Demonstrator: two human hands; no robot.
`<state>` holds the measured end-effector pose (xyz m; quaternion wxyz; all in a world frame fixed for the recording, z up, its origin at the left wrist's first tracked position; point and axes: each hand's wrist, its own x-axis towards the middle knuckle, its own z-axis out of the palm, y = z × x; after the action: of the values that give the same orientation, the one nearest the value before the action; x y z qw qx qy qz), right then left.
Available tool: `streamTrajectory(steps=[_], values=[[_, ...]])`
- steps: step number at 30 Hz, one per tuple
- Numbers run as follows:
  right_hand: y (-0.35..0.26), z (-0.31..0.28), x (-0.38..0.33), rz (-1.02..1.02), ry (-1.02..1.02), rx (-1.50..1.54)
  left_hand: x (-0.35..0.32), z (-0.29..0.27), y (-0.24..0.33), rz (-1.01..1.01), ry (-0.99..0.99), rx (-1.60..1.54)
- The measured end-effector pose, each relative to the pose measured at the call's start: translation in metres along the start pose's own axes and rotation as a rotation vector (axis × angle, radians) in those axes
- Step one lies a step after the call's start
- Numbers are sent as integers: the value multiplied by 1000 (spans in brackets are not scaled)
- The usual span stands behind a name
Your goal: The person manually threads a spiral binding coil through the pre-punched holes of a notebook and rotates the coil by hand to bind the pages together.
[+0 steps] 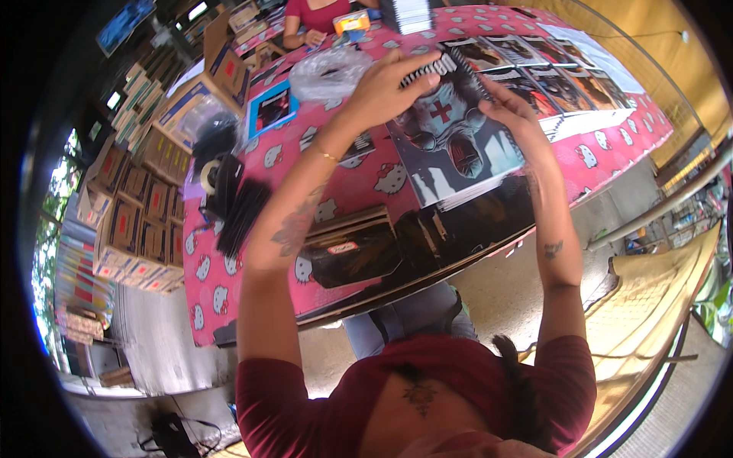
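Note:
My left hand (385, 88) rests on the top left corner of a spiral-bound notebook (450, 137) with a dark illustrated cover, fingers curled over its black wire spine. My right hand (508, 107) holds the notebook's right edge, fingers spread on the cover. The notebook lies on top of a stack of similar ones on a table with a pink patterned cloth (366, 179). A row of several more dark-covered notebooks (550, 72) is spread out beyond my right hand.
A bundle of black spiral bindings (240, 217) and a tape roll (214, 175) lie at the table's left. A clear plastic bag (332, 72) and a blue-framed cover (271, 107) sit farther back. Cardboard boxes (145, 221) are stacked left. Another person (313, 19) sits at the far end.

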<state>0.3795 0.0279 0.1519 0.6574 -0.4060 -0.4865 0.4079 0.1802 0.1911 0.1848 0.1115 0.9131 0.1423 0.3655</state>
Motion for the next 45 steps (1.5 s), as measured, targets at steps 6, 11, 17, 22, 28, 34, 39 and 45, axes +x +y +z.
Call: streamTrajectory(steps=[6, 11, 17, 22, 28, 34, 39, 45], values=[[103, -86, 26, 160, -100, -627, -21, 128, -75, -111, -243, 129], [107, -96, -3, -37, 204, -891, -26, 111, -134, -250, 19, 122], [21, -23, -54, -341, 196, -867, -139, 7, -273, -690, -622, 17], [28, 22, -73, -332, -6, -735, -139, 11, -257, -776, -667, 146], [78, 91, -79, -347, -318, -474, -128, 18, -225, -907, -729, 236], [117, 137, -80, -240, -377, -430, -144, 14, -212, -852, -603, 117], [134, 153, -87, -364, -372, -663, -161, 17, -221, -949, -641, 104], [130, 160, -88, -384, -364, -687, -170, 26, -209, -869, -511, 461]])
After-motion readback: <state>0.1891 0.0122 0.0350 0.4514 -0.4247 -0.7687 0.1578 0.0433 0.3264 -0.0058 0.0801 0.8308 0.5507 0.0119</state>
